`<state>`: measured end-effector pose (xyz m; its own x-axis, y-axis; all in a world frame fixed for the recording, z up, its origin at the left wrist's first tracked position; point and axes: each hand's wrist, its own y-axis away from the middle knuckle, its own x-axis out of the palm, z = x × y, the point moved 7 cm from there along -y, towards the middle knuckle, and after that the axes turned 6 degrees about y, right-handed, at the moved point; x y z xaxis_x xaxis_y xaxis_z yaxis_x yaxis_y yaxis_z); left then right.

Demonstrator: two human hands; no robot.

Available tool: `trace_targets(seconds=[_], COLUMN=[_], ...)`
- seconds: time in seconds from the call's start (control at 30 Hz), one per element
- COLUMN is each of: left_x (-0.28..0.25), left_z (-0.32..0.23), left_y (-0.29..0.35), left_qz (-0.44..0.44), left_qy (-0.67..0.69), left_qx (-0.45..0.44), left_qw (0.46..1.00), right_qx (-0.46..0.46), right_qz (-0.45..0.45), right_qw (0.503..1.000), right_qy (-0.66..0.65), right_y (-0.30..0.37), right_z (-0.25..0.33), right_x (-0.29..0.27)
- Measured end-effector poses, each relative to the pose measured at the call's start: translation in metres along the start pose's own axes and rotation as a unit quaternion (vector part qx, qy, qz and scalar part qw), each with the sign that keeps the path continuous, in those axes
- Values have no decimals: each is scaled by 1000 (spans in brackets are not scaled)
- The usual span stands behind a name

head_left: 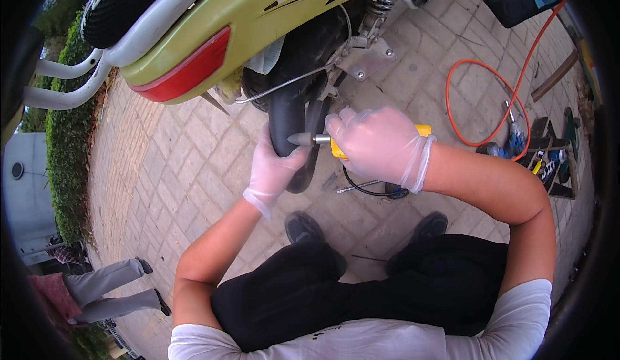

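Note:
A black inner tube (pixel 286 111) hangs out of the rear wheel of a yellow-green scooter (pixel 258 14). My gloved left hand (pixel 274 169) grips the tube, its thumb on the near face and fingers behind. In my gloved right hand (pixel 381 140) is a yellow handheld grinder (pixel 338 149), pointing left. Its grey cone-shaped bit (pixel 299 139) meets the tube's surface just above my left thumb; whether it is spinning cannot be seen. Beside the tube hangs the black tyre (pixel 315 118), partly hidden behind my right hand.
Under my right hand, a black hose with a gauge-like end (pixel 394 191) lies on the paving. An orange air hose (pixel 450 105) loops at right, near a tool tray (pixel 563 191). Another person's legs (pixel 113 286) show at lower left, near a hedge (pixel 66 173).

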<state>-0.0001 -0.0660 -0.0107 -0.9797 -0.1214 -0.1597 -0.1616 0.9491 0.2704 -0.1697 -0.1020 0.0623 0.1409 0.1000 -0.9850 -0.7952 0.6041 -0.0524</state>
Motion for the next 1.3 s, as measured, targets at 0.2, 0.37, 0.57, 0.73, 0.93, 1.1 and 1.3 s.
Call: trace_targets(seconds=[0.2, 0.37, 0.57, 0.73, 0.93, 1.1, 1.3], left_x=[-1, -1, -2, -3, -3, -2, -2], left_z=[-2, 0, 1, 0, 0, -2, -3], left_y=[1, 0, 0, -1, -1, 0, 0], left_qz=[-10, -14, -29, -27, -31, -30, -26], left_qy=[-14, -29, -39, -47, -62, -60, -59], left_qx=[17, 27, 28, 37, 39, 33, 36], left_qw=[1000, 999, 998, 998, 997, 997, 997], right_qx=[-8, 6, 8, 7, -19, -7, -12], right_qz=[-3, -64, -62, -66, -38, -64, -75], right_qw=[1000, 997, 998, 997, 999, 997, 995], right_qy=[7, 31, 31, 43, 35, 47, 66], right_y=[-1, -1, -2, -4, -6, -7, -8], right_z=[2, 1, 1, 1, 7, 8, 10], right_x=[0, -10, -9, -8, -5, -13, -16])
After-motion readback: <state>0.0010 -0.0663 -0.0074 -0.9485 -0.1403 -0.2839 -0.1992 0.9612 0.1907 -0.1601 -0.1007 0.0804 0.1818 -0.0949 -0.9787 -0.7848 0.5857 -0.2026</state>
